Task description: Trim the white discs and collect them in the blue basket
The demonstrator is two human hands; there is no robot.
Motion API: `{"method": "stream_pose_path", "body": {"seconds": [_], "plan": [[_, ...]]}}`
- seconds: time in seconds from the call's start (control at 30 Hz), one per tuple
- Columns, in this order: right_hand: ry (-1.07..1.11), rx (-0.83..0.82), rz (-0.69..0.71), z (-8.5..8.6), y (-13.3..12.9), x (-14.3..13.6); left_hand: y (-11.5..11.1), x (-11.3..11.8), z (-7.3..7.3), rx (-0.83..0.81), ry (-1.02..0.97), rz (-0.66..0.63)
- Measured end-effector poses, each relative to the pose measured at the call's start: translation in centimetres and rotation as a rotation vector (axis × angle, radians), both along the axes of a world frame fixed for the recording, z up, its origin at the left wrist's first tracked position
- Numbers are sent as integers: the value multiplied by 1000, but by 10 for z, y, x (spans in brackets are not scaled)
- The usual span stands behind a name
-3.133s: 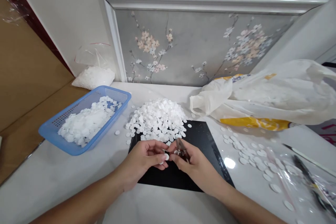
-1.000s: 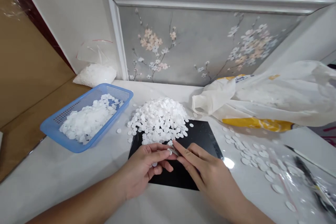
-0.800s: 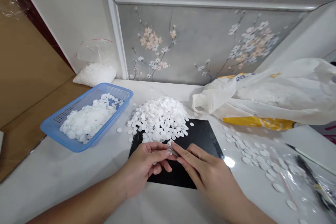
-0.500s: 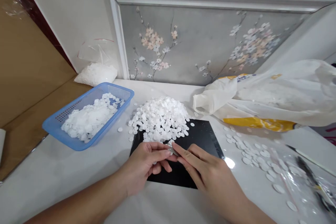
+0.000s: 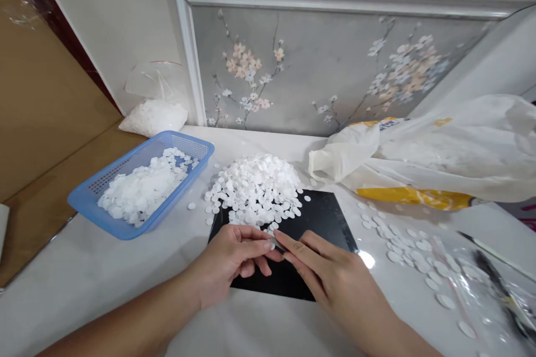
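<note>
My left hand (image 5: 232,254) is closed in a pinch at a small white disc (image 5: 272,245), which is mostly hidden by thumb and fingers. From the other side my right hand (image 5: 335,268) pinches a thin grey flat piece (image 5: 278,243) between thumb and forefinger; its kind is too small to make out. The fingertips of both hands meet over a black board (image 5: 326,217). A heap of white discs (image 5: 259,184) lies just beyond my hands, partly on the board's far edge.
To the left stands a blue basket (image 5: 121,232) holding more discs, with a clear bag (image 5: 154,117) behind it. A white and yellow plastic bag (image 5: 419,162) lies at right. Loose discs (image 5: 406,245) and a dark-handled tool (image 5: 494,276) are at the right edge.
The small white disc at my right fingertip shows less now, and the grey piece has shifted slightly. Both hands stay almost in place, with the left fingers a little moved.
</note>
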State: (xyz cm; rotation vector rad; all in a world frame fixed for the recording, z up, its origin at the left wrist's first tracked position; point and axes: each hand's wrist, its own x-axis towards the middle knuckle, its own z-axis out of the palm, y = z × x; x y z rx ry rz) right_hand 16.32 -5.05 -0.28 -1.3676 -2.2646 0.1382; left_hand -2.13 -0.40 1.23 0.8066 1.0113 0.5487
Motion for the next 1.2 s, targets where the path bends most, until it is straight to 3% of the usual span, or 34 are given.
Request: {"method": "stream_pose_path", "body": {"seconds": [0.43, 0.67, 0.77, 0.83, 0.9, 1.07, 1.2], "plan": [[-55, 62, -12, 3, -1, 0, 3, -4, 0, 64, 49, -58], [-197, 67, -307, 0, 14, 23, 4, -6, 0, 112, 58, -74], [-299, 81, -457, -2, 23, 42, 6, -6, 2, 114, 27, -38], [-294, 4, -516, -3, 29, 49, 8, -6, 3, 132, 12, 11], [-217, -96, -465, -3, 32, 47, 9, -7, 4, 140, 9, 72], [143, -196, -129, -7, 39, 13, 12, -7, 4, 81, -24, 158], [106, -225, -49, -20, 47, -5, 12, -8, 2, 112, 40, 114]]}}
